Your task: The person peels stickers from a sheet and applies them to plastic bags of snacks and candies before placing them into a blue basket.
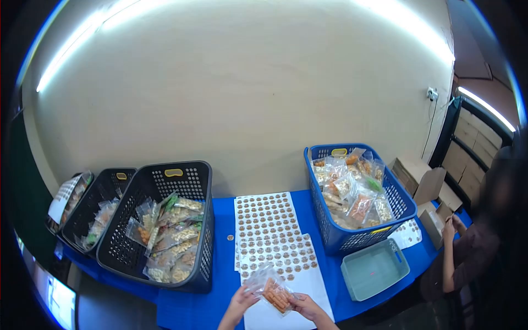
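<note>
We hold a clear plastic bag (269, 290) of orange-brown sticks (277, 297) between our left hand (241, 302) and right hand (306, 306), each clamped on one side, over white sheets (278, 242) of round brown labels on the blue-covered counter (223, 258).

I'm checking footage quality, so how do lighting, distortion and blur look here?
Head view: light strips glare white along the top; head view: fisheye curves the edges, corners dark; head view: the other person's head is blurred, while the held plastic bag reads fairly clearly.
</note>
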`<action>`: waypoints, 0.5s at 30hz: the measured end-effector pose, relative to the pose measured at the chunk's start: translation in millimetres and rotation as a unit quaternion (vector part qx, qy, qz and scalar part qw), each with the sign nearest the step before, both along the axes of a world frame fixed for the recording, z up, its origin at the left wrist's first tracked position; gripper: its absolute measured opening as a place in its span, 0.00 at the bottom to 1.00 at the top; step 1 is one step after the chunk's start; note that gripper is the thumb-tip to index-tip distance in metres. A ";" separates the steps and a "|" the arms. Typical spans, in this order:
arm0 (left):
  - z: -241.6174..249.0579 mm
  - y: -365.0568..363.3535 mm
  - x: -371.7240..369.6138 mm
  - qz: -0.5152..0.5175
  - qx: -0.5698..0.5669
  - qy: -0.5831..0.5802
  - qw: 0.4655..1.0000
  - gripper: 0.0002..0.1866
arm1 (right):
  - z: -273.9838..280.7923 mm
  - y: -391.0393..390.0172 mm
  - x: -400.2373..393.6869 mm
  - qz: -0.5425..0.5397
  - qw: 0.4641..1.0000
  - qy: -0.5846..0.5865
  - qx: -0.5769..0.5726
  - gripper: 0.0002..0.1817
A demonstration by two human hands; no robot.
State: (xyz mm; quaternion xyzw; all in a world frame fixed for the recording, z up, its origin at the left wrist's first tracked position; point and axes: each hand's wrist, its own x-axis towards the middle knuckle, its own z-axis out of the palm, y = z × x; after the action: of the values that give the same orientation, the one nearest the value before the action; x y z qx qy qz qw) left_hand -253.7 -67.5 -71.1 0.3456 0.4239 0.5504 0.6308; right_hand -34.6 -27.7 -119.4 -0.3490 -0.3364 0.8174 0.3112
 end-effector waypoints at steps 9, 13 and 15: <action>28.8 -42.0 -15.2 0.132 0.065 0.221 0.964 0.29 | -100.4 63.6 -28.3 0.085 0.933 -0.282 0.206 0.18; 24.9 -64.3 -47.0 0.194 0.077 0.202 0.957 0.30 | -181.8 92.1 -18.7 -0.061 0.808 -0.486 0.328 0.21; 27.0 -70.5 -42.7 0.232 0.076 0.180 0.953 0.29 | -191.8 92.8 -24.0 -0.082 0.804 -0.492 0.324 0.24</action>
State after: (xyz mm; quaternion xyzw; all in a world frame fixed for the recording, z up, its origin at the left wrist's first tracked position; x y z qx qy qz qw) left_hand -296.5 -138.0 -44.1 0.3781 0.5553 0.6412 0.3710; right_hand -58.7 65.1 -311.2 -0.6098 -0.6597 0.3508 0.2645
